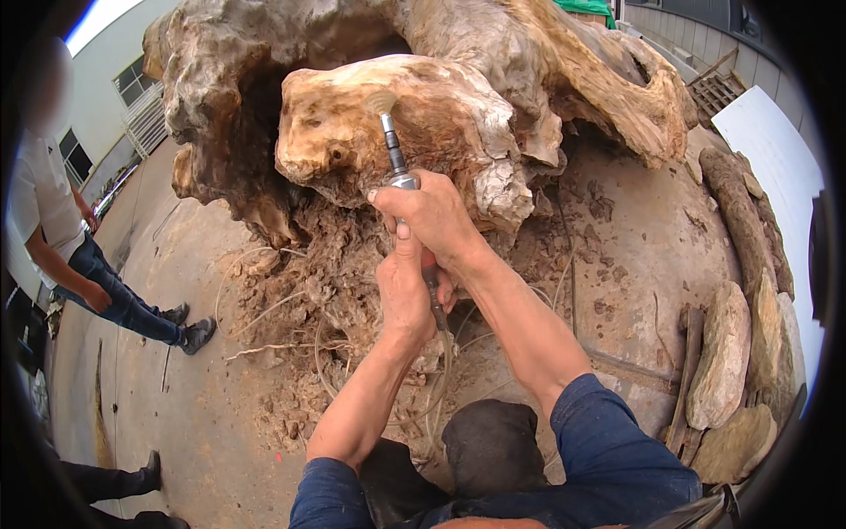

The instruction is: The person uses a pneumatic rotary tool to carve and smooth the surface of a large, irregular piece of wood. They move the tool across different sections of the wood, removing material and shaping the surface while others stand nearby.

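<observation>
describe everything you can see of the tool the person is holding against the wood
The rotary tool is a slim metal shaft, grey and shiny, tipped by a small pale brush head that fans out and presses on the tan lobe of the big root stump. It stands nearly upright, tilted slightly left. The right hand wraps its silvery collar; the left hand grips lower down, where a reddish part of the body shows. The lower end is hidden by the hands.

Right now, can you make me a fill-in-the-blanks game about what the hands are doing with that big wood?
1. Both hands grip one rotary tool whose ____ tip touches the big tree stump.
2. The right hand sits ____ the left hand on the tool.
3. Crumbly bits of wood lie on the ____ under the stump.
4. Flat stones lie on the person's ____ side.

Missing words: brush; above; ground; right
</observation>
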